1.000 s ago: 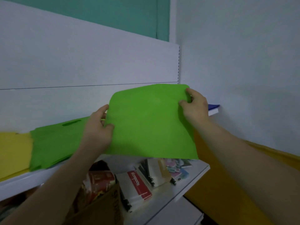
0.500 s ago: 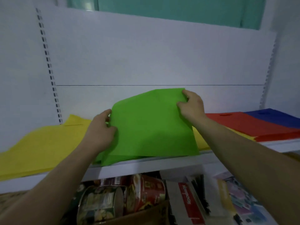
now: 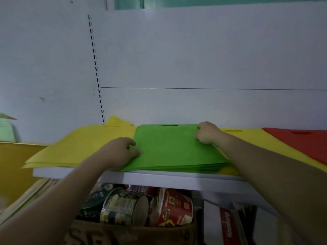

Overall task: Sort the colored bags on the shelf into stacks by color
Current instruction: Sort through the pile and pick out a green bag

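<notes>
5 o'clock, red box: white sideways word, too blurred | 6 o'clock, carton: big letters, cut off | cans: labels illegible

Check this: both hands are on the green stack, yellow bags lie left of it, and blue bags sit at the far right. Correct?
Not quite: the head view shows red bags at the far right, not blue. The left hand and right hand are on the green stack, yellow bags left of it.

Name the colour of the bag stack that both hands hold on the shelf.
Green. The bag stack shows plainly in the head view, the only view given.
</notes>
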